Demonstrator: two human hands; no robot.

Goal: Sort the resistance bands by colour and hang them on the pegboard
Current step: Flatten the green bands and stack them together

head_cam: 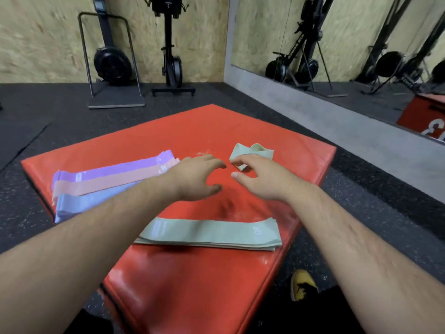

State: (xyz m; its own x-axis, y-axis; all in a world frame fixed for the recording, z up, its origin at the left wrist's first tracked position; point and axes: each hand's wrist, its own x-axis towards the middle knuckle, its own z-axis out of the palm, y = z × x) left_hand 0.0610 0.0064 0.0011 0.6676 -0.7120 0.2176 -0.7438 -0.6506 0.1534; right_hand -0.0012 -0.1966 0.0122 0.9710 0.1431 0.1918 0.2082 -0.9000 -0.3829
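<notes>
A crumpled pale green band (255,150) lies toward the far side of the red padded box (192,285). My right hand (260,179) reaches to it; the fingertips touch its near edge and the thumb sits just below, apart from it. My left hand (195,177) hovers beside it with spread, relaxed fingers and holds nothing. A flat stack of pale green bands (209,233) lies near the front. At the left lie a purple band (115,171), a pink band (106,183) and a blue band (81,201), overlapping. No pegboard is in view.
The box stands on dark rubber flooring (48,116). Exercise machines (113,61) stand against the chipboard wall behind. A wall mirror (349,44) runs along the right. A yellow and black shoe (302,284) shows by the box's near right edge.
</notes>
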